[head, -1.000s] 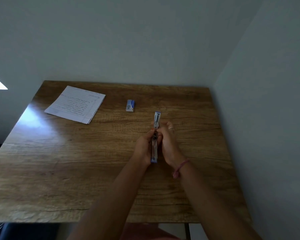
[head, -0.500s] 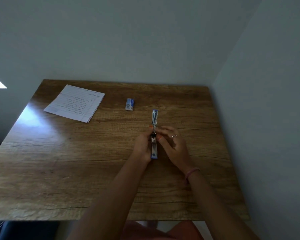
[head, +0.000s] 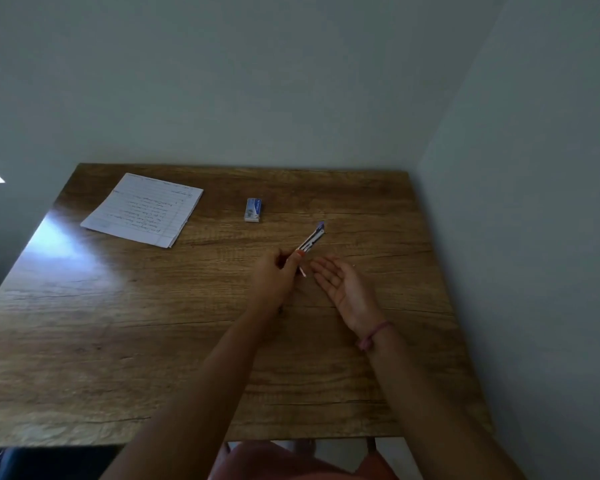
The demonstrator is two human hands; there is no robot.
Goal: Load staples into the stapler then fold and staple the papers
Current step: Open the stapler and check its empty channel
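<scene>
Right hand [head: 343,289] just let go, now palm-up and spread; left hand [head: 274,275] alone grips the stapler [head: 310,241], swung diagonal mid-table. Staple box [head: 253,209] untouched, loading pending.

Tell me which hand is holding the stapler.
The left hand grips the stapler, which angles up and away from it. The right hand lies open, palm up, holding nothing.

You sit in a plain room corner: wooden table [head: 118,341], bare grey walls [head: 257,81], handwritten papers [head: 142,209].
</scene>
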